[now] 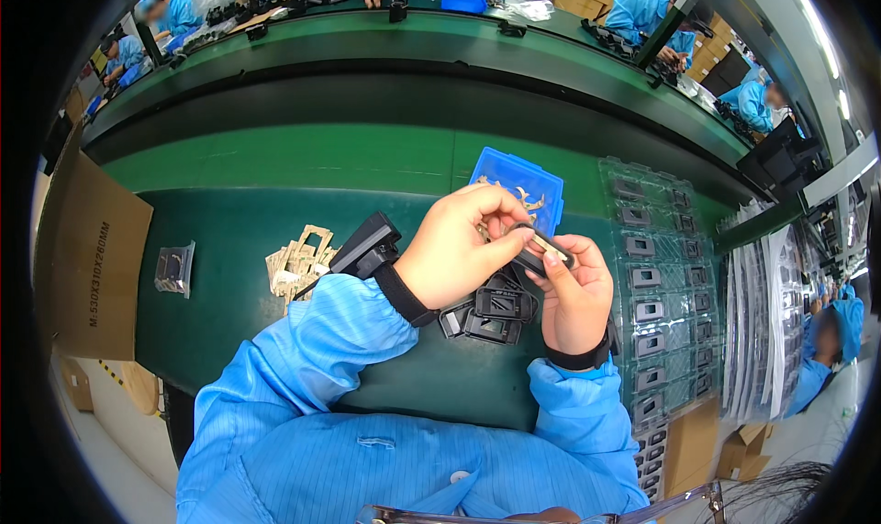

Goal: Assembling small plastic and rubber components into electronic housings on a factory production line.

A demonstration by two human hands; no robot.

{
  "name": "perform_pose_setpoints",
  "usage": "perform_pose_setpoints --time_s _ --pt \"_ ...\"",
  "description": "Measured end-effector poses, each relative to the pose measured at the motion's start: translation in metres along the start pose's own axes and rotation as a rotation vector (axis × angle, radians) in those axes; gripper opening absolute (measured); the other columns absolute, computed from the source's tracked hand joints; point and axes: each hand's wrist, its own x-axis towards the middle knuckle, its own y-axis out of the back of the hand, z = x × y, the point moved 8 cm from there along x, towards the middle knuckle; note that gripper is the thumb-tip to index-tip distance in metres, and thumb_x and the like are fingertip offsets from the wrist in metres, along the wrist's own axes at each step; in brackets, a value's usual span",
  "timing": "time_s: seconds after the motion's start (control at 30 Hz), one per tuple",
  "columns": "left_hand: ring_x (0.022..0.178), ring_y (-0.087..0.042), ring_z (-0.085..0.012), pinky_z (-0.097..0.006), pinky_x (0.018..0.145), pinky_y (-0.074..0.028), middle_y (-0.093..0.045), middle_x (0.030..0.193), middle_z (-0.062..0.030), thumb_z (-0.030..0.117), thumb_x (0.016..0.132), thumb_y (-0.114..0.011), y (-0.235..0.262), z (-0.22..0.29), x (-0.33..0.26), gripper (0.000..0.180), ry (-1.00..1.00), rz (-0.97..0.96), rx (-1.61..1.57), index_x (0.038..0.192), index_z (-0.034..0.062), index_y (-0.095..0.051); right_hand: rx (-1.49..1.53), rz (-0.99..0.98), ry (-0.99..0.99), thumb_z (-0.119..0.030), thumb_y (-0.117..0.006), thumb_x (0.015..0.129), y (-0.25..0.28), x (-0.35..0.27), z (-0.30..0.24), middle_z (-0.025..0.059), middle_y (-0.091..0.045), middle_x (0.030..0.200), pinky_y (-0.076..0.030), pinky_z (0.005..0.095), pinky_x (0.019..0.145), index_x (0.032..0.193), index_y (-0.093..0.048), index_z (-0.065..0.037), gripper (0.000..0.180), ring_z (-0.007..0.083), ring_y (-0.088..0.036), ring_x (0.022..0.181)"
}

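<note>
Both hands meet over the middle of the bench around a small black frame-like part [529, 263] with a pale strip along it. My left hand [463, 244] pinches its upper end between thumb and finger. Thumb and fingers of my right hand [578, 295] close on its lower right end. Just below lies a loose pile of black rectangular frames [500, 306]. Behind the hands stands a blue bin [553, 186] holding curved tan pieces [528, 201], partly hidden by my left hand. Flat tan frame-shaped pieces [298, 262] are heaped left of my left forearm.
Clear trays [648, 293] with black frames in their pockets line the right side; more clear trays [762, 322] are stacked beyond. A small clear bag [174, 269] and a cardboard box [101, 249] are at left. Co-workers in blue sit across a raised green ledge [367, 79].
</note>
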Motion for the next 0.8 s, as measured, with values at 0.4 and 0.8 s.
perform_pose_setpoints --time_s 0.4,0.8 --pt "0.083 -0.064 -0.0264 -0.036 0.072 -0.054 -0.064 0.095 -0.008 0.006 0.076 -0.078 0.004 0.054 -0.017 0.017 -0.504 0.186 0.477 0.091 0.0037 -0.071 -0.096 -0.155 0.129 0.016 -0.057 0.089 -0.018 -0.004 -0.01 0.0224 -0.058 0.134 -0.05 0.0353 0.104 0.129 -0.054 0.009 0.041 0.027 -0.058 0.124" --pt "0.083 -0.064 -0.0283 -0.037 0.072 -0.054 -0.064 0.092 -0.0091 0.002 0.073 -0.077 -0.003 0.057 -0.026 0.018 -0.527 0.16 0.502 0.088 0.0013 -0.067 -0.555 -0.072 0.404 0.016 -0.061 0.086 -0.019 -0.013 -0.018 0.0202 -0.067 0.119 -0.057 0.0313 0.092 0.119 -0.06 0.009 0.034 0.0245 -0.067 0.11"
